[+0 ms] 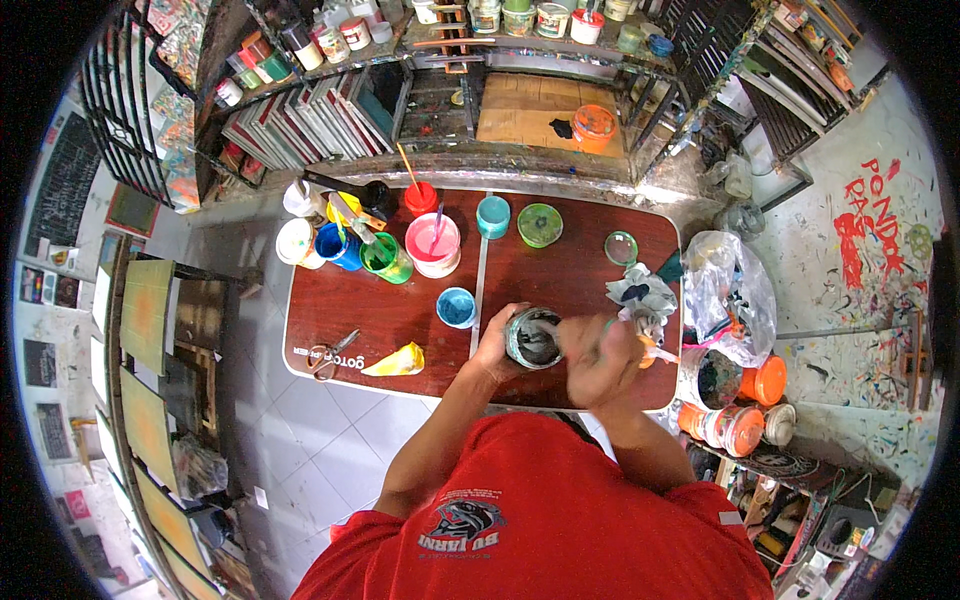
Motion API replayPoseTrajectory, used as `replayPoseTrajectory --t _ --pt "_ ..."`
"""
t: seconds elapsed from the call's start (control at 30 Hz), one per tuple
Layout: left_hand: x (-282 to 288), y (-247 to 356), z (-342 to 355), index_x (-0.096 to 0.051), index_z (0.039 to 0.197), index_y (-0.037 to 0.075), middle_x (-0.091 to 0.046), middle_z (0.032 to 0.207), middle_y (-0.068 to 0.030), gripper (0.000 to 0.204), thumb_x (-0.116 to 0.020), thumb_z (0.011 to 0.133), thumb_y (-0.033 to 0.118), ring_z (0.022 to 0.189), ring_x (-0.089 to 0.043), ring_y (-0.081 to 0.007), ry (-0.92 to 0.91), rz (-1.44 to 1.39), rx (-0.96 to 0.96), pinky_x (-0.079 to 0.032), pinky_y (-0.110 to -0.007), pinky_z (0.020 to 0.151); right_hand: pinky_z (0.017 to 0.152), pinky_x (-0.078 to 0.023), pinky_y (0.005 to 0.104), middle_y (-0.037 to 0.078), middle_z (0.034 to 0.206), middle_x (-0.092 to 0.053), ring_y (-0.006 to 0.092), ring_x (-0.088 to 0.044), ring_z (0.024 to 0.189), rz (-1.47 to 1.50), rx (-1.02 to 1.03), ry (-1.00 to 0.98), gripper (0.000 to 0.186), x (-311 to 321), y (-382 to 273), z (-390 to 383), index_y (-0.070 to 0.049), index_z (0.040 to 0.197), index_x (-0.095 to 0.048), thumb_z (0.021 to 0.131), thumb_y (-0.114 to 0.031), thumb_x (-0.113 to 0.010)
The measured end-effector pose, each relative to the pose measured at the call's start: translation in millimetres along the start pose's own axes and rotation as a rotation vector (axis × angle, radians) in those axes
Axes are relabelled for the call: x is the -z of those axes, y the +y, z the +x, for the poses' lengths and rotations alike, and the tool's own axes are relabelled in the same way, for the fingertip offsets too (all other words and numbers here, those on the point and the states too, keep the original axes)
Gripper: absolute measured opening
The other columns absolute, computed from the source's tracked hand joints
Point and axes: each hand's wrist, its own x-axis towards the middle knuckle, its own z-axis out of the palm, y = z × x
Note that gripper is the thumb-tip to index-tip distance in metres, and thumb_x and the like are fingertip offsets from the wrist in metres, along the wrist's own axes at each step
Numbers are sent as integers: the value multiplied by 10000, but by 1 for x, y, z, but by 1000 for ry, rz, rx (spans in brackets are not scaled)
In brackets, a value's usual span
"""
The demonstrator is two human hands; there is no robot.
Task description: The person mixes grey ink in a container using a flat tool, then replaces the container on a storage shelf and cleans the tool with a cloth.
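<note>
My left hand [496, 339] is wrapped round a jar [524, 355] of dark grey paint on the red-brown tabletop [400, 310]. My right hand [605, 358], slightly blurred, is closed on a pale stirring stick [545, 328] that dips into the jar. A cup of light blue paint [455, 308] stands to the left of the jar. Beyond my right hand lie crumpled stained papers [640, 295], and a small orange-and-white item [660, 352] shows partly behind that hand. Scissors [330, 355] and a yellow piece [398, 362] lie near the front left edge.
Several paint pots [432, 245] with sticks stand along the table's back left; a green-topped tub [540, 225] and clear lid [620, 247] are at back right. A plastic bag [728, 290] and orange containers [763, 378] sit right of the table. Shelves [420, 140] line the back, boards [145, 380] the left.
</note>
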Motion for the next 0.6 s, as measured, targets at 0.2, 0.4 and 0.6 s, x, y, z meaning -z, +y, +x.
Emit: replayPoseTrajectory --t 0.2,0.4,0.6 --pt "6 14 3 -639 968 57 -679 934 -114 379 -451 907 380 841 -647 -264 -24 -118 29 -525 -453 820 440 -324 326 22 535 -456 168 -385 430 249 148 -143 93 2 16 -14 -40 810 -459 875 -79 -513" --pt "12 11 11 -639 1008 50 -682 943 -116 394 -445 912 379 851 -648 -261 -27 -120 -27 -526 -433 812 457 -318 343 10 614 -500 178 -412 453 -453 517 55 327 -3 22 -17 7 1131 -490 824 50 -593" --pt "20 -3 8 -631 1039 54 -676 985 -120 392 -448 913 376 908 -643 -275 -36 -110 62 -512 -427 850 417 -288 368 29 585 -425 178 -373 452 -760 594 277 153 -5 32 1 -33 833 -471 921 -158 -480"
